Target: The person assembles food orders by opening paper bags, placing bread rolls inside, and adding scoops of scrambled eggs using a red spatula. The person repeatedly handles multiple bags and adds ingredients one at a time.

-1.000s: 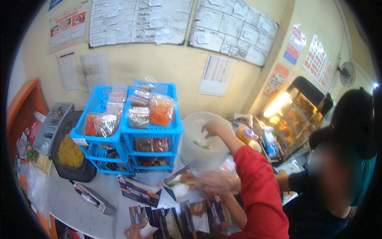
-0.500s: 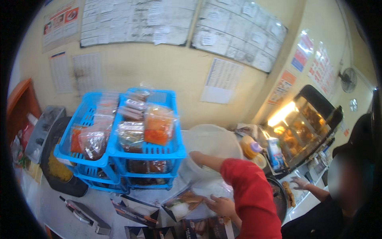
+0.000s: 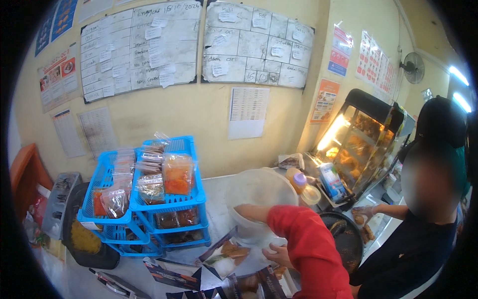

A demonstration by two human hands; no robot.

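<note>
From the lower edge my left arm, in a red sleeve, reaches across into a large translucent white tub. My left hand is down inside the tub by its left wall, and its fingers are mostly hidden. Below that arm, partly behind the red sleeve, my right hand has its fingers apart with nothing seen in them. It is beside an open dark takeaway box that holds white rice and a brown fried piece. Another dark box stands to the left.
Blue stacked baskets with bagged sauces are at the left, beside a black pan of yellow food. At the right are a lit display cabinet, sauce bottles, a dark round pan and a co-worker handling fried pieces.
The view has shifted, so more of the wall boards and co-worker shows. My right hand has moved slightly away from the open box. My left hand stays in the tub.
</note>
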